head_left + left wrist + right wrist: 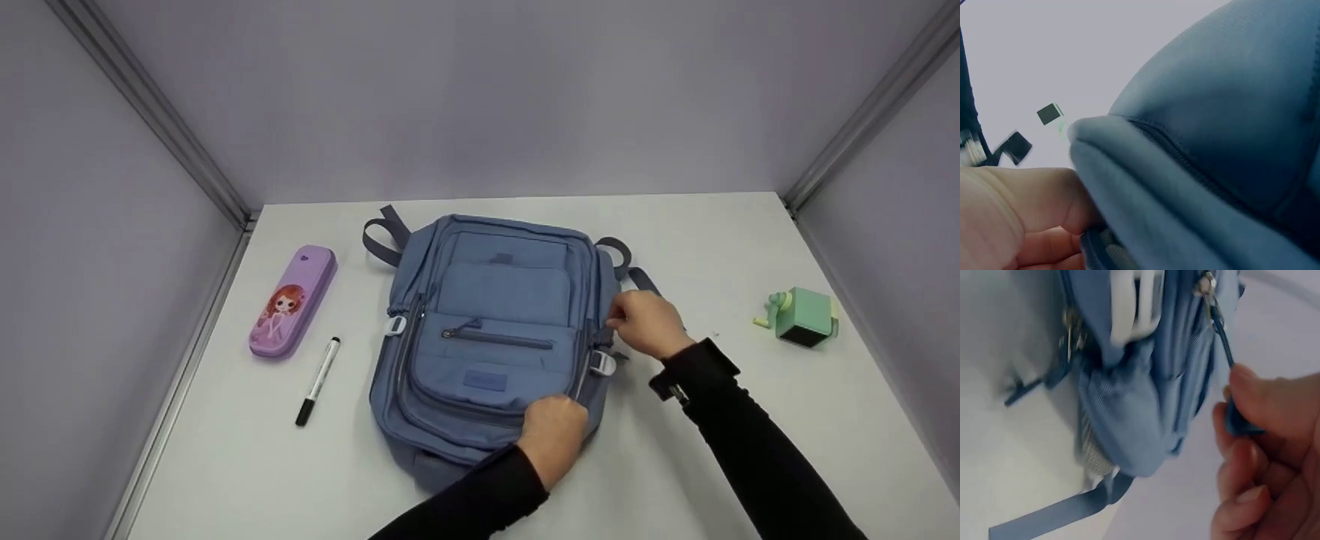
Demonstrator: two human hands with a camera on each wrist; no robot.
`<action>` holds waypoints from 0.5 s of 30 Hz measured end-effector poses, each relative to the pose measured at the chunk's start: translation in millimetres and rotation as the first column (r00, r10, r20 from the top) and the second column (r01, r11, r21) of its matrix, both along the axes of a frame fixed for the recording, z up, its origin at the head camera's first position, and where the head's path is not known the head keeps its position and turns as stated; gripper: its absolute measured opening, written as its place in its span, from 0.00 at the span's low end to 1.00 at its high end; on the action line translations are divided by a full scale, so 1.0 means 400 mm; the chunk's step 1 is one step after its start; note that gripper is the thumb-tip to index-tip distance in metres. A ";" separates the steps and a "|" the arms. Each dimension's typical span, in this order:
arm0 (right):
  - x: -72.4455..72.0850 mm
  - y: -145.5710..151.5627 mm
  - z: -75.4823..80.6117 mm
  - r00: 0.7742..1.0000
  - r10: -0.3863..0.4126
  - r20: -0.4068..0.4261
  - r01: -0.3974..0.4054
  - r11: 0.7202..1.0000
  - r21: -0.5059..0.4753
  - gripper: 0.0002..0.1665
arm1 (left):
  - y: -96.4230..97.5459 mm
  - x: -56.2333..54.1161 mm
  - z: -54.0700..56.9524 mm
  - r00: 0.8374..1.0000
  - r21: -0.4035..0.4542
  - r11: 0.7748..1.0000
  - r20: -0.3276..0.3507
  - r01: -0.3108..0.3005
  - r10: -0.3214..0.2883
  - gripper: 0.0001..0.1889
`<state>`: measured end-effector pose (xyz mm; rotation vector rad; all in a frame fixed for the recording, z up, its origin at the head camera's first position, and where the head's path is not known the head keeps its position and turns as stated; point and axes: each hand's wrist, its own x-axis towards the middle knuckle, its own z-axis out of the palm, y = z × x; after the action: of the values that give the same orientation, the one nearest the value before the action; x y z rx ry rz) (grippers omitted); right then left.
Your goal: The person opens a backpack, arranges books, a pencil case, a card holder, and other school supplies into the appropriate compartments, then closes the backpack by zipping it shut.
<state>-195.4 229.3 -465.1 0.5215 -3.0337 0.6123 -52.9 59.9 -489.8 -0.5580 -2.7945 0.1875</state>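
Note:
A blue backpack [495, 292] lies front side up on the white table. The left hand [555, 435] grips the fabric at its lower right edge; in the left wrist view, the thumb [1044, 197] presses against a fold of cloth beside a zipper seam. At the bag's right side is the right hand [646, 324]. It pinches a dark blue zipper pull [1224, 340] between thumb and fingers, and the cord runs taut up to the metal slider [1206, 284]. A white buckle [602, 364] sits just below this hand.
Left of the bag lie a purple pencil case [292, 300] with a cartoon girl and a white marker [319, 381] with black ends. A green box-shaped pencil sharpener [806, 316] stands far right. Straps [386, 236] stick out at the bag's top corners. Grey walls [480, 97] enclose the table.

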 end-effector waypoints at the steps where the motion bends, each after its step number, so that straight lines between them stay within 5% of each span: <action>1: -0.017 -0.001 -0.004 0.999 -0.031 -0.019 0.031 1.000 -0.004 0.03 | -0.003 0.001 -0.004 1.000 0.008 1.000 -0.019 0.007 -0.007 0.06; 7: -0.076 -0.016 -0.033 0.989 -0.131 -0.061 0.129 0.991 -0.038 0.04 | -0.017 0.003 -0.018 0.997 0.042 0.998 -0.069 0.048 -0.045 0.08; 15: -0.072 -0.013 -0.043 0.994 -0.109 -0.023 0.108 0.994 -0.029 0.04 | -0.078 0.021 -0.015 0.993 0.151 0.982 0.012 0.110 -0.113 0.08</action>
<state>-224.4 224.1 -482.1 0.3581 -3.0013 0.6362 -44.5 28.7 -496.0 -0.6802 -2.7568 -0.0528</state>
